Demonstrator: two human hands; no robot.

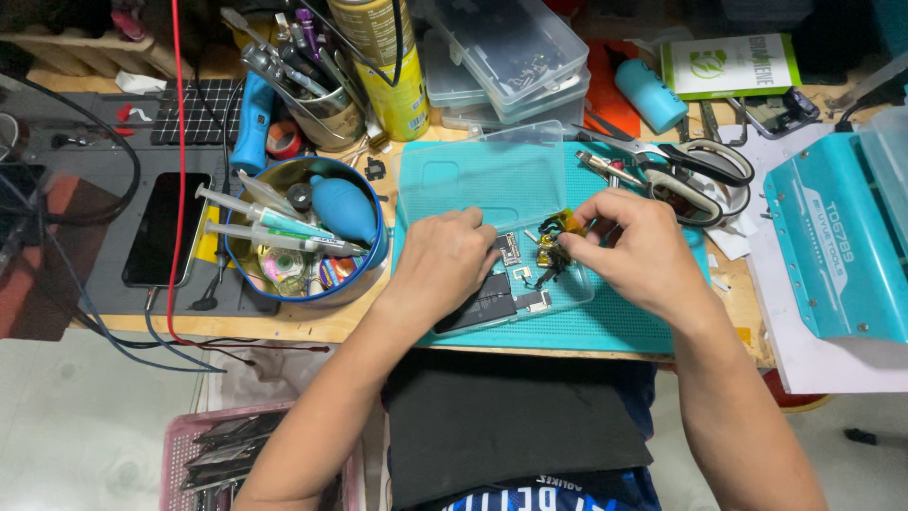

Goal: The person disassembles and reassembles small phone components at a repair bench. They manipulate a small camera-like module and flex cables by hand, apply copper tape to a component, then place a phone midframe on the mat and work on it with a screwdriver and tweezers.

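My left hand (445, 260) rests on a clear plastic tray (445, 185) on the teal work mat (624, 326), its fingers curled beside a small circuit board (510, 250) and a black battery-like part (482, 308). Opposite it, my right hand (629, 246) pinches a small part with black and yellow flex cables (551, 241) over the tray's right end. Tiny metal pieces (534, 301) lie in the tray between the two hands.
A round blue tin (248, 274) holds syringes, a blue air blower and tape rolls at left. A dark phone (166, 227) lies further left. Scissors (700, 163), clear boxes (511, 52), a yellow spray can (397, 80), a tool cup (326, 109) and a teal machine (837, 251) surround the mat.
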